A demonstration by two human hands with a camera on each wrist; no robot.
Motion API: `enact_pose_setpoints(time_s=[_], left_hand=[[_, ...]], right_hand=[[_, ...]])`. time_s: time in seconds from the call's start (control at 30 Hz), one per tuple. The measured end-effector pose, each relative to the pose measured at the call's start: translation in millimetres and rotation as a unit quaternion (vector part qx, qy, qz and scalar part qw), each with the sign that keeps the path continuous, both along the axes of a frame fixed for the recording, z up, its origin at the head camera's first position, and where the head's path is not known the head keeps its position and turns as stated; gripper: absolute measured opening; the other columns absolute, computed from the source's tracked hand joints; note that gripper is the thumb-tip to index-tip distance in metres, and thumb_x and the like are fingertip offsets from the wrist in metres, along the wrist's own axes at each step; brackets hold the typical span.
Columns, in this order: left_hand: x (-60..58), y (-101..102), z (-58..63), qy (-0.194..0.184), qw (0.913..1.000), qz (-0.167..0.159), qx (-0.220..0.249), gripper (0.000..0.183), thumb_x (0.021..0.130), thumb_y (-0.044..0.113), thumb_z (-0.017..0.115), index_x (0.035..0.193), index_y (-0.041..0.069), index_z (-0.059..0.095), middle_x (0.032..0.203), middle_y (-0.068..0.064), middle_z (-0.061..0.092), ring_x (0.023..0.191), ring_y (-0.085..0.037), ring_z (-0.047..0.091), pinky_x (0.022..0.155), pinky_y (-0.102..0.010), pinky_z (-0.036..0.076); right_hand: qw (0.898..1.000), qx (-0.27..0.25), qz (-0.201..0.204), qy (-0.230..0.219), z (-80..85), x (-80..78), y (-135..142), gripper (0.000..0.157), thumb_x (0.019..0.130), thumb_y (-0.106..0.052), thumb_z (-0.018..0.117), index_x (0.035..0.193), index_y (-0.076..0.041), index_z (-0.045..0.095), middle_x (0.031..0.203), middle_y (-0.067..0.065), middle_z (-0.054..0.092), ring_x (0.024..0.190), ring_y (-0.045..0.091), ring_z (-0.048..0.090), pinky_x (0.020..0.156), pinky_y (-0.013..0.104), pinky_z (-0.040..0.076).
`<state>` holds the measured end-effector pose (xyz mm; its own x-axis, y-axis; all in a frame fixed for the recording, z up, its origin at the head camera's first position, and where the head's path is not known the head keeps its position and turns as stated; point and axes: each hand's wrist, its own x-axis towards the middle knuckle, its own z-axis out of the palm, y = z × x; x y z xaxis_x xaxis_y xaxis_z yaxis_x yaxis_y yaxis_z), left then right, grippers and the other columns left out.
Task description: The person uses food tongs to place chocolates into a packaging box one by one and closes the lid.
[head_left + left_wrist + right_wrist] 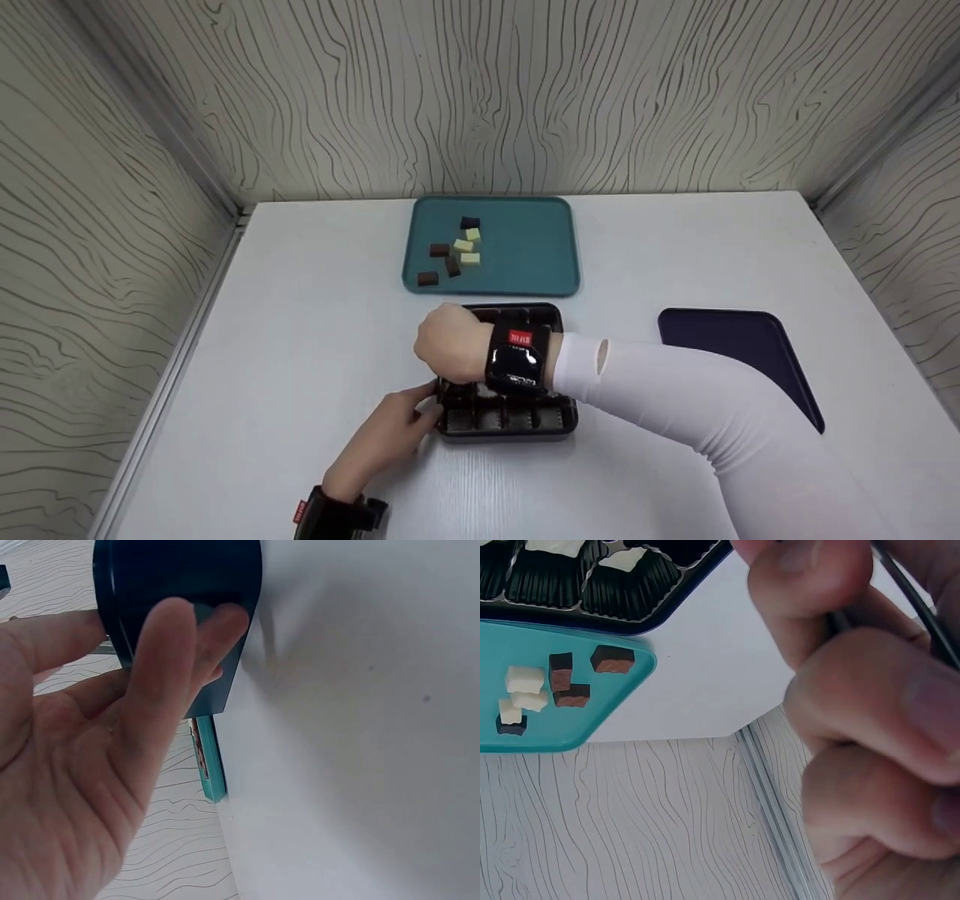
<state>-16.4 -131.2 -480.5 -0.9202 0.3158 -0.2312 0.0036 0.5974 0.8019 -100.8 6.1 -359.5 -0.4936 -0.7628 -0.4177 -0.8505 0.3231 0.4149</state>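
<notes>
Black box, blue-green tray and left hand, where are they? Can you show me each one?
Black box [508,437]: head view, on its near wall.
Blue-green tray [527,251]: head view, on its bare right half.
Left hand [390,430]: head view, on the back of the hand.

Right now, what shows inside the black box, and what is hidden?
In the head view, the black box shows four near compartments. The right hand and wristband cover parts farther back; what those hold is hidden there. The right wrist view shows unidentifiable pale patches inside.

A tray [529,247] (holding chocolates [463,246]) lies behind the box [506,436].
</notes>
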Motion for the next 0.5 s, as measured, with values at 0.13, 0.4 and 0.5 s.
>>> enact_pose_setpoints(time_s=[0.13, 0.4, 0.5], left_hand=[[0.6, 0, 1.4, 0.0, 1.0, -0.001, 0.001, 0.051, 0.105, 0.02, 0.056, 0.15, -0.003, 0.054, 0.096, -0.011, 0.073, 0.055, -0.008, 0.052, 0.051, -0.023, 0.043], [0.6, 1, 0.7, 0.007, 1.0, -0.002, 0.003, 0.052, 0.105, 0.02, 0.056, 0.151, -0.005, 0.052, 0.106, -0.019, 0.075, 0.053, -0.008, 0.051, 0.051, -0.023, 0.043], [0.3, 1, -0.2, 0.006, 1.0, -0.002, 0.003, 0.052, 0.106, 0.021, 0.056, 0.151, -0.006, 0.051, 0.102, -0.019, 0.075, 0.053, -0.008, 0.053, 0.05, -0.023, 0.045]], right_hand=[[1.0, 0.001, -0.001, 0.007, 0.2, -0.4, 0, 0.016, 0.098, -0.028, 0.069, 0.092, -0.023, 0.082, 0.093, -0.007, 0.081, 0.081, 0.007, 0.073, 0.072, 0.023, 0.063], [1.0, -0.026, -0.013, -0.01, 18.9, -3.6, 11, 0.015, 0.094, -0.031, 0.073, 0.09, -0.02, 0.081, 0.089, -0.004, 0.08, 0.077, 0.008, 0.07, 0.068, 0.025, 0.063], [0.996, -0.059, -0.053, -0.05, 35.5, -10.2, 25, 0.024, 0.093, -0.038, 0.078, 0.09, -0.014, 0.08, 0.086, 0.0, 0.079, 0.077, 0.013, 0.072, 0.07, 0.029, 0.064]])
